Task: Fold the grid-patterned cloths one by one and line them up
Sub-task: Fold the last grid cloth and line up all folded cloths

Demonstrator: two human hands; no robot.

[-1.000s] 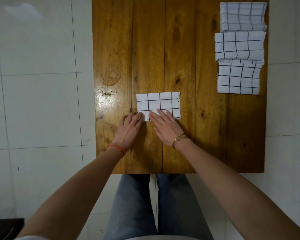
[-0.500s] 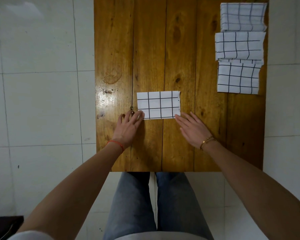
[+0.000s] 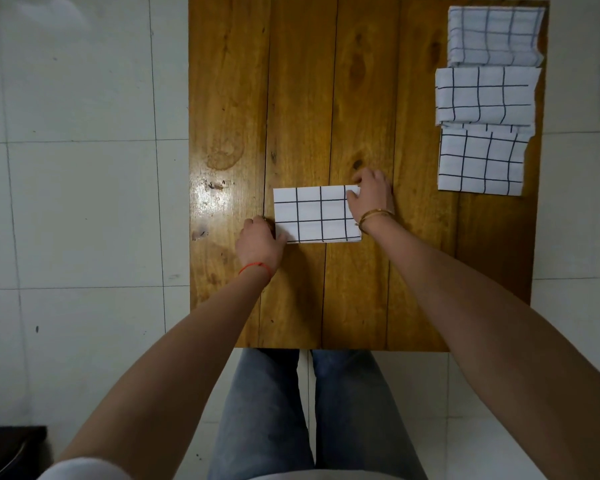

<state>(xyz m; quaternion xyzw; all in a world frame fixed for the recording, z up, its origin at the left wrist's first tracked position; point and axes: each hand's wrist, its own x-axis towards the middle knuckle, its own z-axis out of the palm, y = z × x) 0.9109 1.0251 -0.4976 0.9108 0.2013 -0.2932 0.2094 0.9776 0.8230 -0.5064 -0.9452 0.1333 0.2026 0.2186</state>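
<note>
While the folded grid-patterned cloth (image 3: 317, 214) lay flat on the wooden table (image 3: 326, 98), a little near of its middle, we saw both hands at its short ends. The left hand (image 3: 258, 242) sat at the near left corner, its fingers curled over the cloth's edge and seeming to grip it, a red string bracelet (image 3: 255, 268) on the wrist. The right hand (image 3: 371, 199) covered the far right corner, fingers bent down onto the fabric; we could not tell for certain whether they pinched the corner or only pressed on it. A gold bangle (image 3: 374, 216) circled that wrist.

Along the far right edge of the table we counted three more folded cloths in a row running near to far: the nearest (image 3: 482, 161), the middle one (image 3: 485, 97) just overlapping its far edge, and the farthest (image 3: 496, 36) at the table's corner. They lay well apart from the cloth between the hands. Below the near table edge, legs in blue jeans (image 3: 264, 410) showed above pale floor tiles (image 3: 84, 202).
</note>
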